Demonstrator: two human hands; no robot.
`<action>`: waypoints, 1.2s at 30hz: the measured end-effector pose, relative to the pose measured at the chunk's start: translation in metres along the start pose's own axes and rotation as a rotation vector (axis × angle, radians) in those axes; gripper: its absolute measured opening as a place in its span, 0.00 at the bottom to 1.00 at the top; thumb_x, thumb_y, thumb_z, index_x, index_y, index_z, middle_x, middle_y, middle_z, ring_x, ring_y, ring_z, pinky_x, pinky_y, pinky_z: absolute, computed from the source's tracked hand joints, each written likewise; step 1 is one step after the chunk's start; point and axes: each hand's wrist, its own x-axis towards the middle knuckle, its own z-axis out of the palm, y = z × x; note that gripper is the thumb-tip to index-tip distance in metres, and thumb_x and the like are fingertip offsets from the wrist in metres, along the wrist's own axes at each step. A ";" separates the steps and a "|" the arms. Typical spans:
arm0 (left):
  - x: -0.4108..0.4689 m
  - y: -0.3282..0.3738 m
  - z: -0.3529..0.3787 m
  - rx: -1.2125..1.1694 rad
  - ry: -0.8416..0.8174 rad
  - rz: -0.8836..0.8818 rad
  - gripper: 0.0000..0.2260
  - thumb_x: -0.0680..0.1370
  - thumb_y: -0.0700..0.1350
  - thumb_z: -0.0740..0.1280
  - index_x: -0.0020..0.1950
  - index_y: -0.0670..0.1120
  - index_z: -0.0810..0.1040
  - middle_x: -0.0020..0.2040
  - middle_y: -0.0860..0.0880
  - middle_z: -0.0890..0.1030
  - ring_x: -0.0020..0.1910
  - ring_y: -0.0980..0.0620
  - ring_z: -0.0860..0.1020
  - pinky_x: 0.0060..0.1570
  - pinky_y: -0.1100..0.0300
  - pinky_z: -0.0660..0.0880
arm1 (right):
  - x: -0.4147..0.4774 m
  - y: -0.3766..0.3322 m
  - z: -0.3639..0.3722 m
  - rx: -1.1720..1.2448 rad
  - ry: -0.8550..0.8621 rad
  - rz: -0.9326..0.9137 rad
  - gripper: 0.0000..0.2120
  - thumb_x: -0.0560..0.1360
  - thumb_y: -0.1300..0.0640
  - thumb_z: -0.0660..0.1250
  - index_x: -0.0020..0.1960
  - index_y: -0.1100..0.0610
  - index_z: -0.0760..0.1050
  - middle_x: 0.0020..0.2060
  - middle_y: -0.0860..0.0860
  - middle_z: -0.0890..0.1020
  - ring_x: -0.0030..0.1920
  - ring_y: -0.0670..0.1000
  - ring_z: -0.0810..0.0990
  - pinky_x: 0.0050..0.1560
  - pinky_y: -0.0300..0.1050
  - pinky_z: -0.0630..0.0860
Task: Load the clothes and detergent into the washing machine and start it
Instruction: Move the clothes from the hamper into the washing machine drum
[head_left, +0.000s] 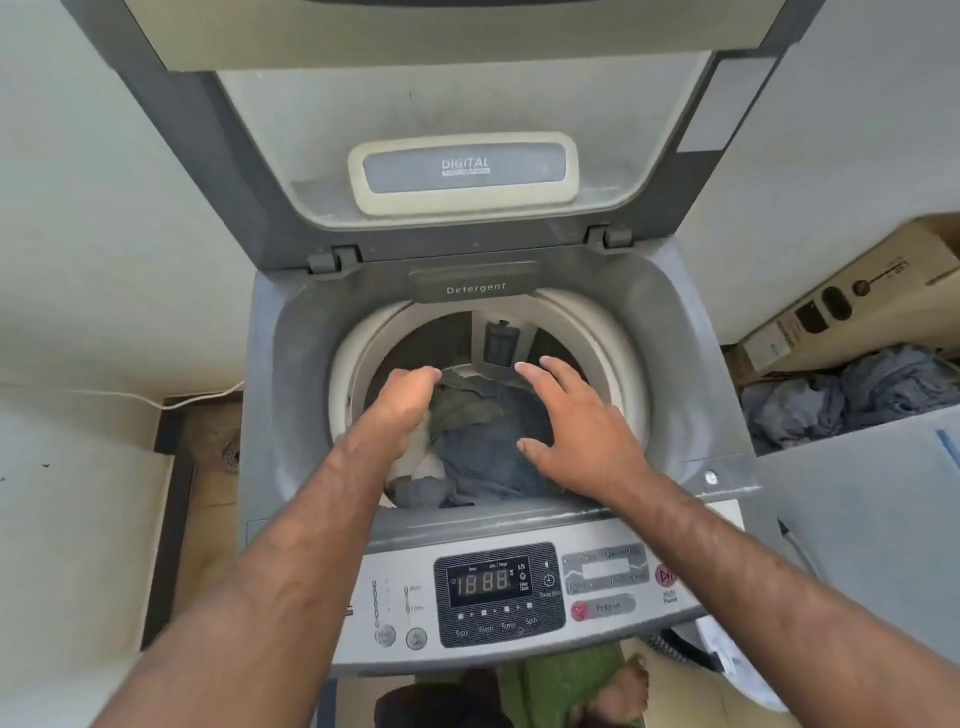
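Note:
A grey top-loading washing machine (291, 364) stands before me with its lid (467, 104) raised. Its drum holds a pile of clothes (483, 447): blue, olive and white pieces. My left hand (402, 400) reaches into the drum with its fingers curled down onto the olive cloth; whether it grips the cloth is not clear. My right hand (576, 431) hovers over the blue cloth, fingers spread, holding nothing. A closed drawer marked Detergent (475, 287) sits at the back rim. The control panel (498, 592) at the front shows 1888 on its display.
A cardboard box (852, 301) and a heap of blue clothes (852, 395) lie to the right of the machine. Green and dark clothes (561, 691) lie on the floor below the panel. A white cable (171, 402) and a floor drain (228, 454) are on the left.

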 end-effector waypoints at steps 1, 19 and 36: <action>-0.001 0.000 0.001 0.031 -0.011 0.011 0.24 0.78 0.55 0.64 0.70 0.43 0.75 0.62 0.47 0.80 0.59 0.46 0.78 0.54 0.52 0.69 | -0.001 0.000 0.000 0.000 0.003 -0.002 0.43 0.76 0.46 0.73 0.83 0.40 0.51 0.84 0.45 0.53 0.80 0.52 0.63 0.69 0.61 0.72; -0.091 0.061 0.096 0.309 -0.178 0.401 0.17 0.81 0.52 0.65 0.67 0.47 0.75 0.61 0.52 0.78 0.60 0.52 0.76 0.56 0.51 0.73 | -0.060 0.045 -0.063 0.122 0.240 0.044 0.40 0.76 0.48 0.73 0.82 0.42 0.56 0.82 0.45 0.58 0.78 0.52 0.66 0.70 0.61 0.71; -0.223 0.039 0.391 0.670 -0.548 0.688 0.23 0.81 0.49 0.67 0.76 0.48 0.70 0.65 0.53 0.74 0.64 0.54 0.73 0.63 0.58 0.69 | -0.246 0.271 -0.104 0.382 0.522 0.438 0.38 0.74 0.53 0.73 0.80 0.42 0.62 0.79 0.44 0.63 0.75 0.51 0.69 0.70 0.62 0.73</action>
